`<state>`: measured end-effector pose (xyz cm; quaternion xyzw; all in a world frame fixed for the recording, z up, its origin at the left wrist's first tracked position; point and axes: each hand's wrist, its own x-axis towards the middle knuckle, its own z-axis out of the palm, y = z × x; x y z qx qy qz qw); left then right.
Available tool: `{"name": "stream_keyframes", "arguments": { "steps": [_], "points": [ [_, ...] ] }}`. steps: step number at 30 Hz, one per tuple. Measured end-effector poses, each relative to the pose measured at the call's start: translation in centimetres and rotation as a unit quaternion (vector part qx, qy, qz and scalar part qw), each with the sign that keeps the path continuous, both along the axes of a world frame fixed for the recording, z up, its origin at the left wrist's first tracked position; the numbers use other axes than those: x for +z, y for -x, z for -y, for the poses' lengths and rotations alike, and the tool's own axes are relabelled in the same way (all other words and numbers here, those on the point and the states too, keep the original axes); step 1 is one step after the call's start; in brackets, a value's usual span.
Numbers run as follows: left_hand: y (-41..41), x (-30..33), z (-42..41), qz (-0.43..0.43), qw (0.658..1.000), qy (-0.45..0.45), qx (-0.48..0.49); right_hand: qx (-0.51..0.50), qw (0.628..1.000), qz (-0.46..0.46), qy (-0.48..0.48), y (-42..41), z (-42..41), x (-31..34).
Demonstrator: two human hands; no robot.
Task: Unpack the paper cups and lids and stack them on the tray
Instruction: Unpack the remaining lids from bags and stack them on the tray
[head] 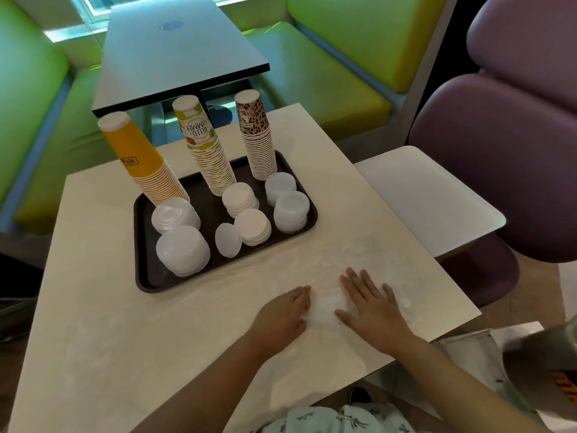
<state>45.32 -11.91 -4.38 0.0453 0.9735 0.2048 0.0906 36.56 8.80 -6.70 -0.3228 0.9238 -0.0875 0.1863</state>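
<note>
left hand [282, 310] flat, fingers straight, pressed on clear plastic wrap [324, 310] | right hand [371, 306] same, nothing gripped | tray [142, 245] found up-left of both, cup stacks [212, 151] and lids [182, 250] stacked there

- The tray [144, 245] sits on the table [125, 332], toward its far left part, well short of the near edge.
- Three upside-down cup stacks stand along the tray's far edge: a leaning stack [140, 157] at the far left corner, a second stack [204, 145] in the middle, a third stack [256, 132] at the far right corner.
- Lid piles lie in front of the cups: two piles [179, 232] at the left, two piles [246, 214] mid-tray, two piles [285, 203] by the right edge.
- A single lid [228, 240] lies between the left and middle piles.
- Both hands rest flat on the table near its near right corner, left hand [282, 317] beside right hand [371, 310].
- A smaller table [431, 198] adjoins the right edge.
</note>
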Motion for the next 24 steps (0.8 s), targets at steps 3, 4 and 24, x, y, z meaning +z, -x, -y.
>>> {"name": "stream_keyframes", "arguments": {
  "steps": [3,4,24],
  "points": [
    [0.7,1.4,-0.6,-0.078,0.996,0.023,0.032,0.043,0.998,0.014,0.053,-1.1,1.4,1.7],
    [0.9,1.8,-1.1,-0.109,0.993,0.023,0.025,0.059,0.995,-0.007,0.080,-1.6,1.9,1.9],
    [4.6,7.4,1.0,-0.104,0.850,-0.462,0.230,-0.107,0.860,0.295,0.402,4.0,-1.9,13.1]
  ]
}}
